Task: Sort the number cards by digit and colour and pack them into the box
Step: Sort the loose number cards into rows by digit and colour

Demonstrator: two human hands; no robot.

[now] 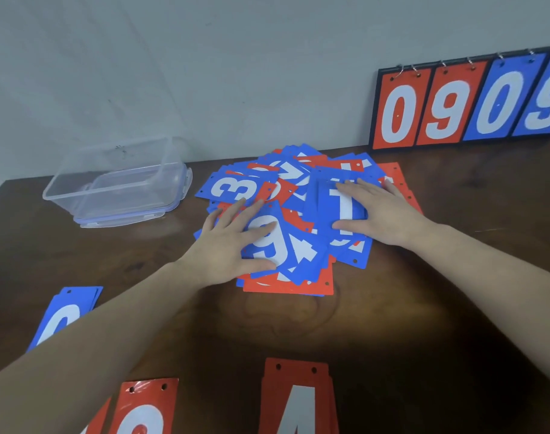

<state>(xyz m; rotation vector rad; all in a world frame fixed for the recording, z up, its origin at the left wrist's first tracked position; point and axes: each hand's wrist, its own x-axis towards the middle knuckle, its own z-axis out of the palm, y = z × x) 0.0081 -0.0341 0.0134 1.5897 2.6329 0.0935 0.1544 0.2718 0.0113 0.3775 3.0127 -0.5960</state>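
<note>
Here, left hand [228, 242] spread flat on blue 9 card [272, 242], right hand [381, 211] flat on pile [286, 220].

Bare dark wooden worktop [298, 324] lying open btwn messy red-and-blue number card pile [298, 214] & near-edge card stacks. Clear plastic box [117, 183] standing apart at far left, top open. Flip scoreboard [467, 101] leaning vs wall, blocking far right.

the table [424, 308] is dark wood with a polished, slightly glossy grain. the box [117, 183] is clear smooth plastic (faintly cloudy). the cards [286, 220] look like thin smooth plastic sheet, some catching glare. thin metal rings hold the scoreboard [467, 104].
</note>
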